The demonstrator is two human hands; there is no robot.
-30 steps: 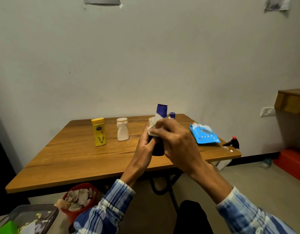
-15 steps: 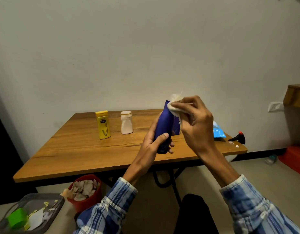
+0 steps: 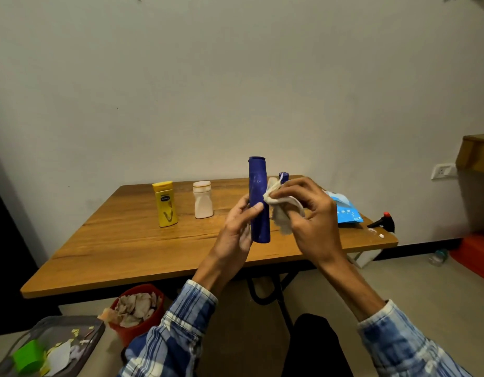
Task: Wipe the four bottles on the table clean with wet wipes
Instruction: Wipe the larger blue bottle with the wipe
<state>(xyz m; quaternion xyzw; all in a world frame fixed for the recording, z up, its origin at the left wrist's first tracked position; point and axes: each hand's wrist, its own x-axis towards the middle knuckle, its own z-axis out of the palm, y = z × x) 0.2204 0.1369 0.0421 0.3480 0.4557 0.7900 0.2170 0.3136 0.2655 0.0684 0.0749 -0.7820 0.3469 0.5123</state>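
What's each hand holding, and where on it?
Left hand grips the tall blue bottle around its lower body; right hand pinches a crumpled wet wipe against its side.

Four bottles were present: yellow bottle [image 3: 165,204], white bottle [image 3: 203,200], tall blue bottle [image 3: 258,191], small blue bottle [image 3: 283,177]; one wipe [image 3: 283,213]; one packet [image 3: 345,210]; two hands: left hand [image 3: 236,227], right hand [image 3: 314,216].

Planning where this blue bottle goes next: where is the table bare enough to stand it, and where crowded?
Bare: the wooden table near-left, from the yellow plastic bottle and white plastic bottle to the front edge; the strip between the white bottle and the left hand. Crowded: the right end, with the blue wipes pack, black spray trigger and scraps.
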